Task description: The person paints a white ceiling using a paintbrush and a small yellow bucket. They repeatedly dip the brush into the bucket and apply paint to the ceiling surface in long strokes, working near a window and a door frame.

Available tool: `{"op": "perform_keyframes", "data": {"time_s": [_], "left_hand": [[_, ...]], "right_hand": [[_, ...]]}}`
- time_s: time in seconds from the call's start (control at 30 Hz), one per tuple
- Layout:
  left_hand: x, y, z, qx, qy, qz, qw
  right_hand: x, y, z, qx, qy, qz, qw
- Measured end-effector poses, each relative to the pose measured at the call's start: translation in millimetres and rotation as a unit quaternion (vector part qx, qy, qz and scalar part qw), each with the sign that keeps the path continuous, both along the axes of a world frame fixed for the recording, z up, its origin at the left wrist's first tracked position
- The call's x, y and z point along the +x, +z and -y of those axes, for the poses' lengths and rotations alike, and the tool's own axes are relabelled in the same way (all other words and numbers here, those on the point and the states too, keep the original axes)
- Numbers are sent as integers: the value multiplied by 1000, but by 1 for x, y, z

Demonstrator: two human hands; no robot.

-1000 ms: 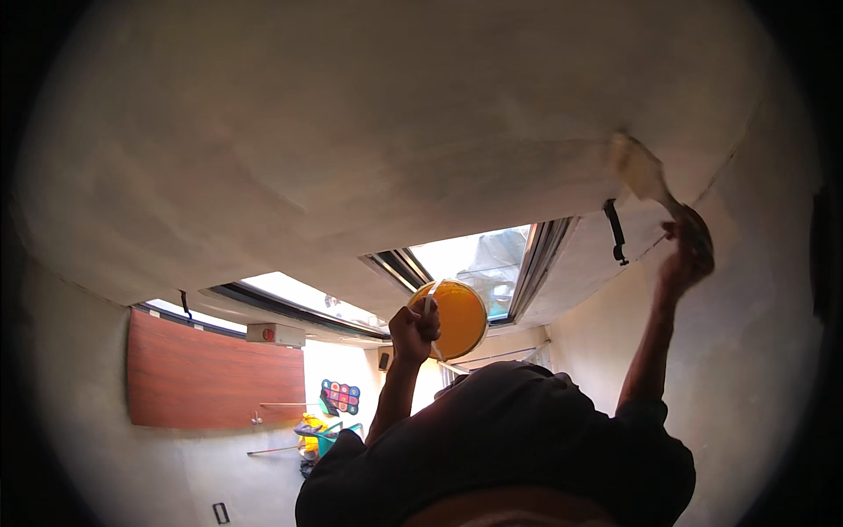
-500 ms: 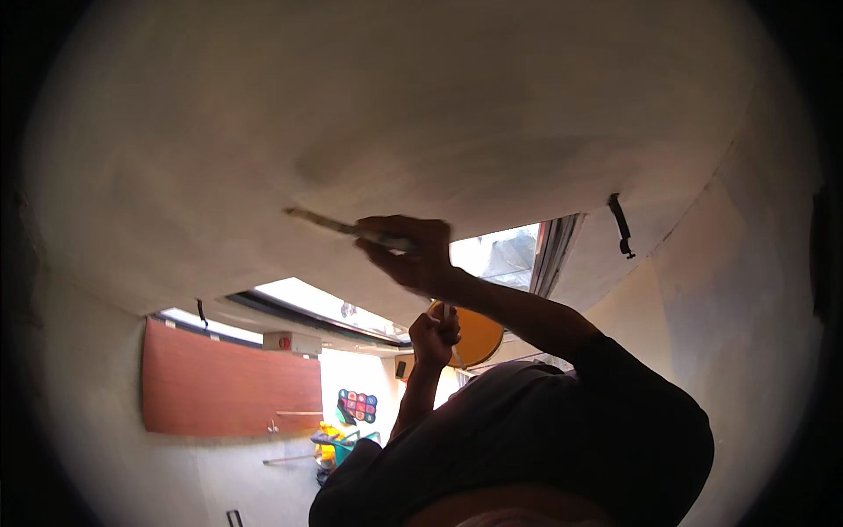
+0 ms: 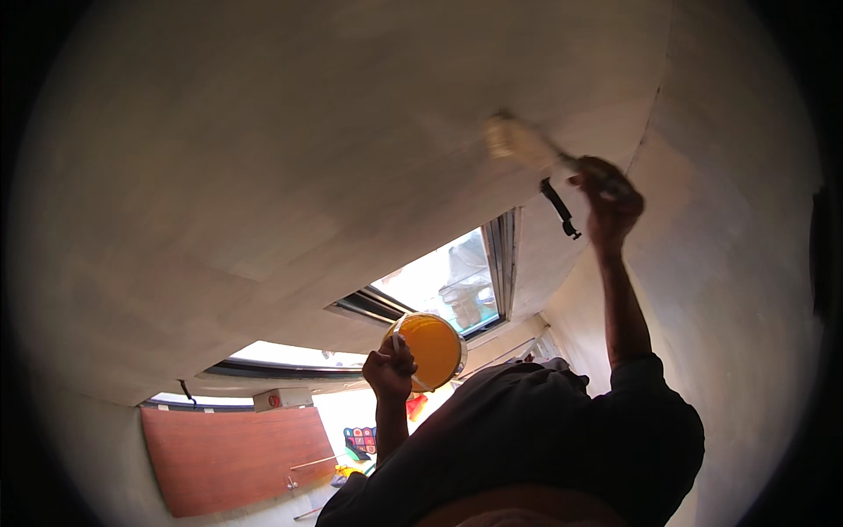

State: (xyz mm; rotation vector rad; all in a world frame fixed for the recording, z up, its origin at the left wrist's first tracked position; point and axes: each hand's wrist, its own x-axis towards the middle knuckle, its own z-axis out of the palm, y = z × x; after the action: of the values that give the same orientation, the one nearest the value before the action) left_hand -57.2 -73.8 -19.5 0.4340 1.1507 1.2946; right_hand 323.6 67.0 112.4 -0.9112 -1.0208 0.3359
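Observation:
High at the right, my right hand (image 3: pixel 612 200) is closed around the handle of a paintbrush (image 3: pixel 516 142). Its wide pale bristle end is blurred by motion and lies at the pale plastered surface (image 3: pixel 351 158); whether it touches cannot be told. Lower and nearer the middle, my left hand (image 3: pixel 391 367) is closed on the thin handle of an orange-yellow bucket (image 3: pixel 434 350). The bucket hangs just right of that hand. What is inside it cannot be made out.
A black bracket (image 3: pixel 558 209) juts from the surface below the brush. A dark-framed window (image 3: pixel 457 281) sits behind the bucket, with another long window (image 3: pixel 299 355) at left. Farther down are a reddish-brown board (image 3: pixel 233 457) and a small box (image 3: pixel 283 398).
My right hand has swung up and to the right with the paintbrush. My left hand has shifted left and lower, and the bucket shows more fully. The view has tilted.

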Motion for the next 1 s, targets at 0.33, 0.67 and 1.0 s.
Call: {"op": "perform_keyframes", "data": {"time_s": [0.33, 0.67, 1.0], "left_hand": [[4, -13, -3, 52, -28, 162, 985], [3, -12, 2, 70, -8, -14, 997], [-10, -28, 5, 51, -33, 95, 994]], "right_hand": [[-5, 14, 39, 89, -124, 40, 987], [-296, 14, 25, 126, 332, 68, 932], [-155, 5, 3, 92, 131, 161, 974]]}}
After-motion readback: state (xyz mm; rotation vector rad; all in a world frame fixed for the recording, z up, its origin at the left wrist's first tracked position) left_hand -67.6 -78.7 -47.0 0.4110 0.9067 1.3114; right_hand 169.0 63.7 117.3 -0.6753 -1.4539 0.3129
